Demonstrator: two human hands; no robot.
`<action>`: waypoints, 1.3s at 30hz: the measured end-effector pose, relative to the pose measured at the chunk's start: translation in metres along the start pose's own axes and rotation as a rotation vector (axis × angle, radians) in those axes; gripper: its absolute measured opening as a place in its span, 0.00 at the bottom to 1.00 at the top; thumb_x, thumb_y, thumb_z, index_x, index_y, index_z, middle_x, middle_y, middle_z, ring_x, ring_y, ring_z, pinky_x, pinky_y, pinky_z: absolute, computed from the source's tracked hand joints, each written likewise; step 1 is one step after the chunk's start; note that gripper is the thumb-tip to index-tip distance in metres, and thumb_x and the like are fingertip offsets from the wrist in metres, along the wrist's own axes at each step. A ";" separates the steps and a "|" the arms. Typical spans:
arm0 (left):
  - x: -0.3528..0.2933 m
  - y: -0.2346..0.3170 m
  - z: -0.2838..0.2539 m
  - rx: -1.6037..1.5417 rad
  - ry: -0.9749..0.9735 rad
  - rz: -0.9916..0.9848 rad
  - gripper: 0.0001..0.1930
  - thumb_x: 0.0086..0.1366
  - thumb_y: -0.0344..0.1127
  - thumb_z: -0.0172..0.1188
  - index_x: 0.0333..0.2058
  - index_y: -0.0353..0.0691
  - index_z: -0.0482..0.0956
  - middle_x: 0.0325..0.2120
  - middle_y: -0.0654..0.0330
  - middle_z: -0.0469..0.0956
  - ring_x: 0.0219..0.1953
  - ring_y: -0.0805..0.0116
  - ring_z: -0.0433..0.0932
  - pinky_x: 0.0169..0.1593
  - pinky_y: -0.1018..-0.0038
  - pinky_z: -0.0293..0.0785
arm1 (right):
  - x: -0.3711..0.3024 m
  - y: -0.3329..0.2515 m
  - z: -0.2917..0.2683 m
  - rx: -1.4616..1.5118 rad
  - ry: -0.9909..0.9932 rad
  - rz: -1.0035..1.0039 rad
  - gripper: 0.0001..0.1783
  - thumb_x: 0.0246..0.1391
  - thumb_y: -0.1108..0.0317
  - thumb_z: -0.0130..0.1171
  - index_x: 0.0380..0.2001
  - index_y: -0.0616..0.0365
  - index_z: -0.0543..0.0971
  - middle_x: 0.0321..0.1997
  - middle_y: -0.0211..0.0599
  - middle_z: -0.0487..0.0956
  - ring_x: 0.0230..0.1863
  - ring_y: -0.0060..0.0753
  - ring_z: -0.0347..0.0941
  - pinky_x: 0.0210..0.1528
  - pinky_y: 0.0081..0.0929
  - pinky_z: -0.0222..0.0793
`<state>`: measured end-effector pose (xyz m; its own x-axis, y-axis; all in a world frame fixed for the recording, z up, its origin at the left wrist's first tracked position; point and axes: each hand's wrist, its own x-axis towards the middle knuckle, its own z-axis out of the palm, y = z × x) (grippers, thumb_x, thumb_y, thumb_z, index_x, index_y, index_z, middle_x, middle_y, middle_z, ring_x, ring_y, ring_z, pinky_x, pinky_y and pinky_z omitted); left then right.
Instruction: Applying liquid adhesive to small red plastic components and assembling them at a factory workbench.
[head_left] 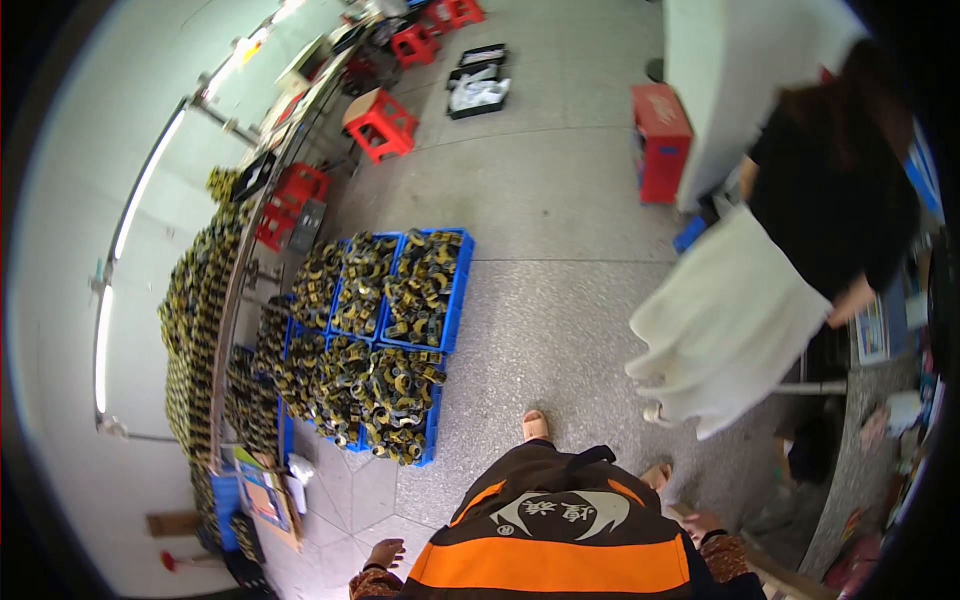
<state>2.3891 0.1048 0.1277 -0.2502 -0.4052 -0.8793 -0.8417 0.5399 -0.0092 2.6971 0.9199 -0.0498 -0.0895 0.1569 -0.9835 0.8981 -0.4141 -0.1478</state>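
Observation:
My left hand [386, 553] hangs low beside my apron, its fingers loosely apart with nothing in them. On the other side my right hand [703, 526] is beside a pale wooden edge [775, 572]; its fingers are small and partly hidden, and I cannot tell whether they grip that edge. Between the hands spreads my dark brown apron [590, 515] with a broad orange band. Ahead to the left, blue crates [462, 290] on the floor are filled with yellow-and-black curved parts [395, 390]. Both hands are well apart from them.
Along the left wall, a long bench [228, 330] carries a high pile of similar parts. Red stools [380, 125] and black trays [478, 92] stand farther off. A person in a white skirt [735, 310] is at the right, near a cluttered table [865, 480]. A red box [662, 145] stands by the pillar.

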 end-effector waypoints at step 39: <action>0.211 0.782 -0.183 0.047 0.424 0.208 0.15 0.66 0.39 0.55 0.43 0.35 0.81 0.37 0.43 0.82 0.40 0.45 0.82 0.41 0.51 0.78 | 0.049 -1.399 0.521 -1.500 0.198 -1.099 0.15 0.53 0.60 0.60 0.39 0.58 0.84 0.40 0.50 0.84 0.45 0.54 0.81 0.51 0.45 0.76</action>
<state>1.5902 0.3066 0.0223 -0.5930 -0.5453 -0.5925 -0.7327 0.6705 0.1163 1.2116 1.0397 0.0544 -0.8704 -0.0940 -0.4832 0.0725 0.9464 -0.3147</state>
